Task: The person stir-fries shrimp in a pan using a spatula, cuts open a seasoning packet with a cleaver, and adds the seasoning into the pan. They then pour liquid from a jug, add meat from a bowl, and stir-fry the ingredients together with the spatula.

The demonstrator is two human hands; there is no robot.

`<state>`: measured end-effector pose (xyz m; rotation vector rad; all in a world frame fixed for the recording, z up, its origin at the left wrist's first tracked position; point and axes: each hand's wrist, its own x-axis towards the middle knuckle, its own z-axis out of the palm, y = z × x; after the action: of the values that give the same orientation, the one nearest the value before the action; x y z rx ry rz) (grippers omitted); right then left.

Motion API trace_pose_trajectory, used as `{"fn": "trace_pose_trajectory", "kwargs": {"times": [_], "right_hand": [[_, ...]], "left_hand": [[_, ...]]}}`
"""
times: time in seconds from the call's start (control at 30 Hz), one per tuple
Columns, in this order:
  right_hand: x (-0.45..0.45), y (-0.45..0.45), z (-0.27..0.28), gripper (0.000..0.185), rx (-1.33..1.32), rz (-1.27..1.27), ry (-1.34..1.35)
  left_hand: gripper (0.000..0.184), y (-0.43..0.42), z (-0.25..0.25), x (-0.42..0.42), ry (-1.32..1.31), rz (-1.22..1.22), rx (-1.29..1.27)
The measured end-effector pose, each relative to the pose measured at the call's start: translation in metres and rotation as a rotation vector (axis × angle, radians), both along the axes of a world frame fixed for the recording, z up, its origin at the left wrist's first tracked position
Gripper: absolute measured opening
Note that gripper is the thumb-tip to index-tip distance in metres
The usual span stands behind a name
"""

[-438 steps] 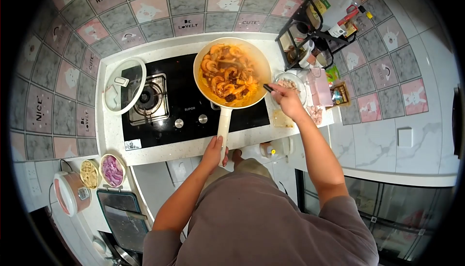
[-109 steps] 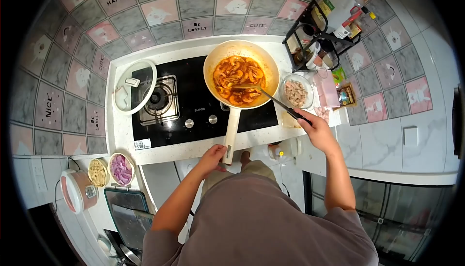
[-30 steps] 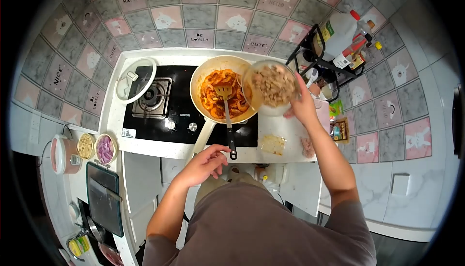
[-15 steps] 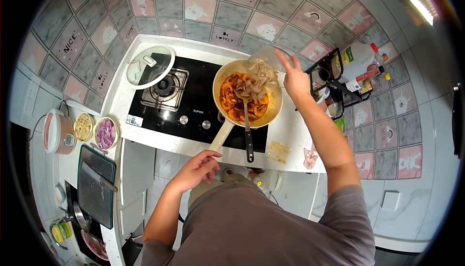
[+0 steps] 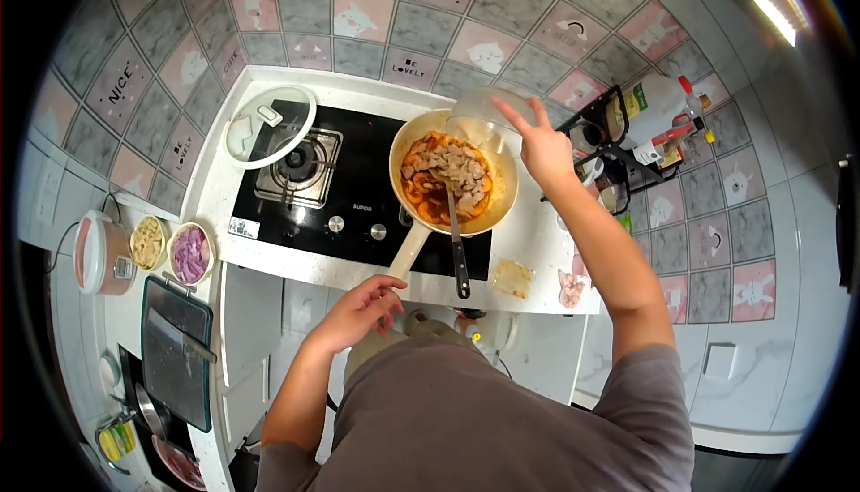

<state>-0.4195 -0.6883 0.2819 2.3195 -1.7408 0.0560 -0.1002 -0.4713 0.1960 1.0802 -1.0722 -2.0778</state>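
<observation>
A cream frying pan (image 5: 507,189) sits on the right burner, with meat pieces (image 5: 459,174) lying on orange-red sauced food (image 5: 417,189). Tilted over the pan's far right side is a clear bowl (image 5: 484,109), its rim gripped by my right hand (image 5: 544,149). The bowl looks nearly emptied, with a little residue inside. A spatula (image 5: 455,232) with a black handle leans in the pan, held by neither hand. My left hand (image 5: 361,313) hovers by the end of the pan handle (image 5: 409,253), fingers loosely curled and apart, holding nothing.
A glass lid (image 5: 300,141) rests at the left burner (image 5: 298,162). Bowls of purple onion (image 5: 190,255) and pale slices (image 5: 148,241) stand left, beside a cutting board (image 5: 170,371) with a knife (image 5: 184,338). A bottle rack (image 5: 618,147) stands right.
The meat has dropped from the bowl and now lies on the food in the pan. The bowl remains tilted in my right hand; my left hand stays by the handle.
</observation>
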Motion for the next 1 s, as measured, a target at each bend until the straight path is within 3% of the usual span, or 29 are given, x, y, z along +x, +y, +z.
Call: {"fn": "trace_pose_trajectory", "kwargs": {"times": [0.2, 0.33, 0.4, 0.63, 0.67, 0.73, 0.8, 0.93, 1.0], "right_hand": [[-0.011, -0.004, -0.005, 0.091, -0.109, 0.02, -0.07], [-0.003, 0.006, 0.008, 0.09, -0.035, 0.024, 0.011], [-0.007, 0.006, 0.008, 0.089, -0.093, 0.003, -0.135], [-0.032, 0.008, -0.02, 0.087, -0.197, -0.114, -0.237], [-0.045, 0.01, -0.032, 0.085, -0.145, -0.169, -0.49], [-0.055, 0.021, -0.039, 0.083, -0.101, -0.228, -0.745], [-0.061, 0.045, -0.048, 0.082, 0.116, -0.468, -1.563], [-0.106, 0.103, -0.094, 0.086, 0.222, -0.616, -2.009], [-0.125, 0.137, -0.118, 0.087, 0.242, -0.713, -2.091]], "left_hand": [[0.029, 0.003, -0.002, 0.002, -0.014, 0.011, -0.004], [0.029, 0.005, -0.004, 0.003, -0.017, 0.016, -0.024], [0.029, 0.007, -0.006, -0.001, -0.01, 0.011, -0.009], [0.028, 0.012, -0.005, -0.004, -0.02, 0.01, -0.023], [0.028, 0.013, -0.005, -0.006, -0.02, 0.007, -0.024], [0.028, 0.015, -0.003, -0.009, -0.035, 0.003, -0.024], [0.028, 0.016, 0.001, -0.012, -0.048, -0.004, -0.025], [0.028, 0.016, 0.006, -0.02, -0.064, -0.004, 0.004], [0.028, 0.016, 0.008, -0.026, -0.07, -0.016, 0.02]]}}
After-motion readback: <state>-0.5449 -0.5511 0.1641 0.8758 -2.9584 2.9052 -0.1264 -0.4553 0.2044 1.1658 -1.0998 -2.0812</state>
